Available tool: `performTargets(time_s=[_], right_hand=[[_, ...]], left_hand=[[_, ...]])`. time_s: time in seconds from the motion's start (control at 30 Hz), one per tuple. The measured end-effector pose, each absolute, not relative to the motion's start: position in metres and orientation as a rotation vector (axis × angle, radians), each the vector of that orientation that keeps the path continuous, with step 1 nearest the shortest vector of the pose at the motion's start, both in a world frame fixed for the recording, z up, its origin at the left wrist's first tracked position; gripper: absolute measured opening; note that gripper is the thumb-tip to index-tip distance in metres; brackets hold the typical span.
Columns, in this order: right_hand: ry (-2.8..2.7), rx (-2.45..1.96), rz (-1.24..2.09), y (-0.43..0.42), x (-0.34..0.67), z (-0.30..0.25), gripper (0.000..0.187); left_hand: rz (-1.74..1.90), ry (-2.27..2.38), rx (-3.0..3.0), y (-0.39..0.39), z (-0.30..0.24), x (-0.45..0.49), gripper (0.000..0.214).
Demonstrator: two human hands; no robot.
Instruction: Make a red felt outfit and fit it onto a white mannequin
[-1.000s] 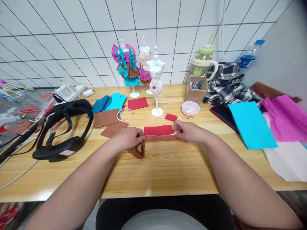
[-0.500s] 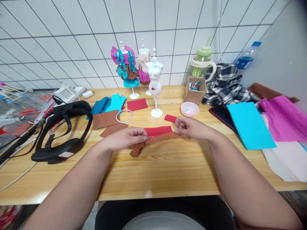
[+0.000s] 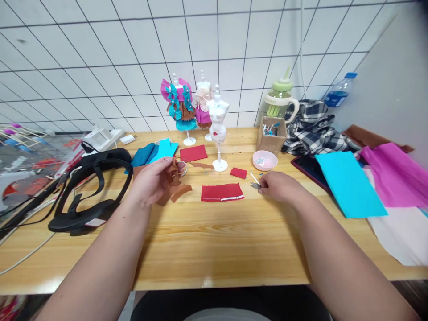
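Note:
My left hand [image 3: 150,180] is raised a little above the table at the left and pinches a crumpled brown paper strip [image 3: 174,171]; one end of the strip trails down to the tabletop. A red paper rectangle [image 3: 222,192] with a white line along its lower edge lies flat in the middle, with neither hand touching it. My right hand [image 3: 279,187] rests on the table to the right of it. Its fingertips are closed on a small metal tool [image 3: 254,182], which looks like small scissors or tweezers.
A white mini mannequin [image 3: 218,129] stands behind the red rectangle, with two dressed ones behind it. Nearby are red scraps [image 3: 238,173], a pink bowl [image 3: 265,159], a cardboard box [image 3: 272,133] and a green cup [image 3: 281,100]. A black headset [image 3: 93,187] lies at the left. Cyan [image 3: 349,183] and magenta sheets lie at the right.
The brown strip has come away from the red rectangle: my left hand carried it up and to the left. My right hand let go of it and moved right to the metal tool.

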State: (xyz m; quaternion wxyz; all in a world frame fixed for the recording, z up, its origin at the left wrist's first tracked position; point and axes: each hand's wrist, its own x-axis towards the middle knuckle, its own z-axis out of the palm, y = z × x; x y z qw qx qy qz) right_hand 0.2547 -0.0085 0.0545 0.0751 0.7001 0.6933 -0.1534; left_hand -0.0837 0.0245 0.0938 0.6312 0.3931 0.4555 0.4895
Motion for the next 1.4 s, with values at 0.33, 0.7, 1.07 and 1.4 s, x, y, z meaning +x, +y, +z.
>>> performTargets(time_s=[0.33, 0.7, 1.07, 1.4], right_hand=[[2.041, 2.146, -0.463, -0.009, 0.254, 0.059, 0.016], [2.878, 2.078, -1.297, -0.043, 0.174, 0.063, 0.007], [2.673, 1.910, -1.773, -0.049, 0.165, 0.052, 0.041], [2.660, 1.901, -1.740, -0.052, 0.160, 0.054, 0.033]], left_hand=[[1.036, 1.069, 0.729, 0.030, 0.074, -0.072, 0.021], [1.004, 1.103, 1.223, -0.004, 0.079, -0.042, 0.042], [0.826, 1.105, 1.350, -0.017, 0.076, -0.027, 0.041], [0.759, 1.130, 1.445, -0.021, 0.074, -0.024, 0.042]])
